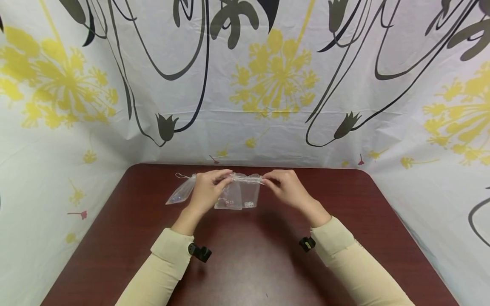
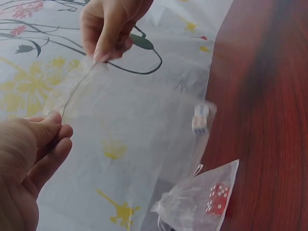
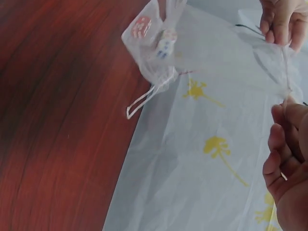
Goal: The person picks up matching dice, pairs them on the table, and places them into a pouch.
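A sheer white drawstring bag (image 1: pixel 250 191) hangs between both hands, its gathered top stretched sideways. The left hand (image 1: pixel 204 189) pinches one end of the gathered top between thumb and fingers. At the other end, the right hand (image 1: pixel 292 189) pinches the top near the cord. White dice (image 2: pixel 200 119) with coloured dots lie in the bag's bottom corner. Behind it in the head view, partly overlapped, is a second sheer bag (image 2: pixel 185 199) with red dice (image 2: pixel 217 198) inside. A third sheer bag (image 1: pixel 183 191), with bluish contents, lies left of the left hand, which hides its top.
The dark red wooden table (image 1: pixel 245 255) has rounded far corners. A white curtain (image 1: pixel 237 85) with yellow and grey flower prints hangs behind it and along the sides. Small black cameras (image 1: pixel 200 252) sit at the wrists by the cream sleeves (image 1: pixel 164 259).
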Motion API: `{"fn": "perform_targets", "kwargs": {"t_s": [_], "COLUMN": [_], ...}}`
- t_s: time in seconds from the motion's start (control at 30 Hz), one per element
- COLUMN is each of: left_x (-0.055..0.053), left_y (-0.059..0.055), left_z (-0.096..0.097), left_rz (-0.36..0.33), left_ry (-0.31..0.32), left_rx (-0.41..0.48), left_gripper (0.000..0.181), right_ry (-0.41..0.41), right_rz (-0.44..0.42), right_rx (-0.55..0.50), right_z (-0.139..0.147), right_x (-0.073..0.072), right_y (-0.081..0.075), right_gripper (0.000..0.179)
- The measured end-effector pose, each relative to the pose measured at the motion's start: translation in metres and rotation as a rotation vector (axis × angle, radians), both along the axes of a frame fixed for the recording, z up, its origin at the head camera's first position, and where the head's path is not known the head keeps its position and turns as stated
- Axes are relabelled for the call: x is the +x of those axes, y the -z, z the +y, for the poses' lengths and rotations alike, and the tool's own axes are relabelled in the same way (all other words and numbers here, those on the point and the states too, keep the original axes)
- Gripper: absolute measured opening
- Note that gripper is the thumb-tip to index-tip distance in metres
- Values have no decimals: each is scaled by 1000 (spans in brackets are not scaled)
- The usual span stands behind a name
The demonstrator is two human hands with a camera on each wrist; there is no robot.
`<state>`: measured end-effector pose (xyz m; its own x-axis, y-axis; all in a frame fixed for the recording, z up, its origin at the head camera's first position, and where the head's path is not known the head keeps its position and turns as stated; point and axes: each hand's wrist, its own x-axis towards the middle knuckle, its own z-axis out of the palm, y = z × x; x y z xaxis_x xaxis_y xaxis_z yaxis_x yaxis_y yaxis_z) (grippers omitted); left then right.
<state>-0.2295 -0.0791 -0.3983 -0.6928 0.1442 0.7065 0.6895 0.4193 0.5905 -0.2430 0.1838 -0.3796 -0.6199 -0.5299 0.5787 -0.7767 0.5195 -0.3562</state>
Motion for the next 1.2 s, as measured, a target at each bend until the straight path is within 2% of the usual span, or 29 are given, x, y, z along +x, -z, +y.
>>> {"fn": "perform_targets", "kwargs": {"t_s": [0.2, 0.33, 0.43, 0.6, 0.77, 0.93, 1.03, 1.2], "left_x": [-4, -5, -4, -2, 3, 6, 4, -8], "left_y": [-1, -1, 1, 5, 7, 14, 20, 33], "left_z": [-5, -8, -11, -11, -9, -5, -2, 5], "left_rz": [99, 121, 96, 9, -77, -105, -107, -127], "left_ry": [-16, -35, -57, -82, -62, -3, 31, 30], "left_rx": [8, 0, -21, -63, -74, -79, -100, -177], "left_gripper": [10, 10, 11, 11, 7, 6, 5, 5], "right_ry": [-3, 18, 47, 81, 105, 131, 139, 174], "right_rz": [44, 81, 107, 111, 97, 65, 32, 15], "right_rx": [44, 37, 32, 25, 20, 21, 25, 45], "right_z": [14, 29, 41, 56, 63, 70, 74, 78], "right_x": [-1, -1, -1, 3, 8, 16, 19, 15], "right_y": [0, 2, 4, 8, 13, 17, 21, 30], "right_gripper": [4, 4, 6, 6, 6, 7, 6, 4]}}
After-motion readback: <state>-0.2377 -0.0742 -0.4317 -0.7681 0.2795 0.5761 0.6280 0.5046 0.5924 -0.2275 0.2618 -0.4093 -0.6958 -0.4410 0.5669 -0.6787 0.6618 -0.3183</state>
